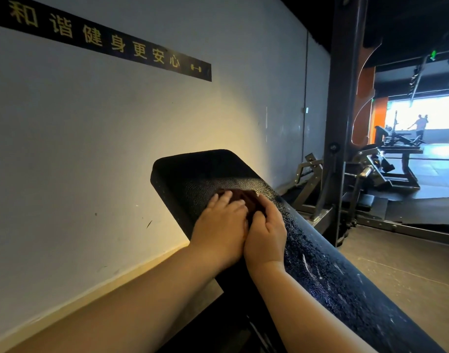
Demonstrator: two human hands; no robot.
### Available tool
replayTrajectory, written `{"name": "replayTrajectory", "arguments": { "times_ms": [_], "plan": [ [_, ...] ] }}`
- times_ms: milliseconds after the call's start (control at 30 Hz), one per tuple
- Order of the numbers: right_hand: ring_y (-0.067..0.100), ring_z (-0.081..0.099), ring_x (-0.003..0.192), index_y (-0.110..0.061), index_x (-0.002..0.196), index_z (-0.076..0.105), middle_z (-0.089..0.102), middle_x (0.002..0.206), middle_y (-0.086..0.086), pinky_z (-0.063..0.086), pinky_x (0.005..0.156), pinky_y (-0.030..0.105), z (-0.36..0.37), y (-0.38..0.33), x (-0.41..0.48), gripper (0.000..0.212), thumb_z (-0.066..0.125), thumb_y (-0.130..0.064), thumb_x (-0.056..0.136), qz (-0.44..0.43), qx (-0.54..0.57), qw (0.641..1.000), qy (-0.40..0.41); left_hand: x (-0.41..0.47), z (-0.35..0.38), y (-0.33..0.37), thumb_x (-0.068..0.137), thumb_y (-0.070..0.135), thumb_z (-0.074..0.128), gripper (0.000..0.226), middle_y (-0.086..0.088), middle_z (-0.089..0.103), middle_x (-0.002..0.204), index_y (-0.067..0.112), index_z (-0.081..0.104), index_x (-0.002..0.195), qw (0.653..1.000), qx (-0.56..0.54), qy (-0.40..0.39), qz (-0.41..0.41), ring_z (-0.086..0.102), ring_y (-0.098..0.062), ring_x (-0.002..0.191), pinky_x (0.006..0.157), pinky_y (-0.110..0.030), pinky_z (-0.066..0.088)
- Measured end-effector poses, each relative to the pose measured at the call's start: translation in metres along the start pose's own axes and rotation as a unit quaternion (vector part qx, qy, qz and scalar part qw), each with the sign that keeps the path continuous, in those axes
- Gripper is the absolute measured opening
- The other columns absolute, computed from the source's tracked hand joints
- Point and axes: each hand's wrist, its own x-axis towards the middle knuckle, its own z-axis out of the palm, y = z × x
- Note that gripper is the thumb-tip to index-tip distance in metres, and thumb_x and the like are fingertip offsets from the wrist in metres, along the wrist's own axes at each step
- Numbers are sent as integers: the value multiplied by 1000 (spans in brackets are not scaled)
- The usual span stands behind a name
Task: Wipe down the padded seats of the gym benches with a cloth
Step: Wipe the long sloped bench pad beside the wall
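Brown and bunched, the cloth (246,198) lies on the padded seat (320,263) of the gym bench, near the far end of the pad, and both hands are down on it. The left hand (222,225) rests flat, its fingers straight and laid over the near edge of the cloth; the right hand (266,230) sits touching it on the right, its fingers curled over the cloth's side, seemingly gripping a fold. The two hands are pressed together at the thumbs.

The cloth looks soft and limp (it has wrinkled into a lump rather than lying flat), so it should be light and will bunch or slide out from under a loose palm; a firm, spread press or a pinch on a gathered fold seems the best way to keep it moving with the hands. The seat's black covering is pebbled and shiny, with fine droplets or specks along its right side and a few pale scuffs nearer the camera, so it is probably slick when wet yet firm underneath. The surface slopes up toward the pale wall (91,149), which likely means pushing uphill for the last stretch.
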Motion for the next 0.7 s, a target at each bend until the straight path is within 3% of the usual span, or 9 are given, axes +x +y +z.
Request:
{"name": "replayTrajectory", "arguments": {
  "times_ms": [67, 167, 333, 467, 567, 633, 700],
  "plan": [
    [14, 51, 119, -19, 129, 61, 59, 125, -3, 39, 109, 34, 1, -1, -2, 44, 42, -20, 90, -8, 7, 1000, 3, 1, -12, -10, 105, 36, 33, 43, 15, 38, 156, 29, 48, 145, 998, -28, -37, 40, 14, -11, 151, 123, -36, 1],
    [13, 47, 125, -17, 134, 59, 55, 129, -5, 36, 113, 35, 0, -3, -2, 39, 43, -8, 99, -8, 3, 1000, -2, 17, -25, -33, 104, 40, 35, 42, 20, 38, 155, 33, 51, 143, 999, 7, -31, 26, 17, -6, 150, 124, -41, -3],
    [6, 42, 127, -17, 138, 55, 52, 136, -5, 30, 109, 23, -4, -5, -3, 44, 41, -3, 99, 3, -14, 1000, -11, 12, -16, -20, 105, 37, 29, 46, 6, 46, 150, 24, 53, 141, 997, 28, 27, -60, 27, -19, 145, 124, -39, 10],
    [16, 51, 119, -19, 127, 61, 59, 125, 1, 40, 110, 39, -1, -5, 1, 40, 44, -3, 94, 13, -1, 1000, 12, -5, -20, 3, 103, 37, 34, 38, 5, 54, 134, 29, 61, 129, 999, 19, -8, 47, 39, -20, 127, 111, -34, 26],
    [17, 50, 122, -15, 132, 60, 57, 124, -3, 38, 111, 37, -2, -3, -1, 42, 43, -6, 94, 11, -2, 1000, 14, 6, -29, -25, 104, 45, 34, 40, 18, 49, 145, 37, 58, 136, 996, 21, -41, 77, 31, -13, 141, 121, -41, 11],
    [16, 47, 128, -15, 135, 58, 56, 129, -3, 34, 112, 30, -3, -3, -1, 45, 42, -1, 95, 20, -8, 1000, 15, 19, -29, -46, 105, 44, 31, 42, 20, 45, 150, 35, 56, 138, 999, 35, -26, 12, 23, -10, 147, 124, -48, -2],
    [15, 43, 134, -15, 139, 55, 54, 138, 0, 29, 110, 23, -4, -3, -1, 54, 41, 5, 91, 15, -37, 999, 11, 28, -25, -52, 106, 37, 31, 43, 13, 44, 153, 28, 56, 139, 996, 7, 12, -83, 19, -12, 150, 123, -48, -5]
  ]
}}
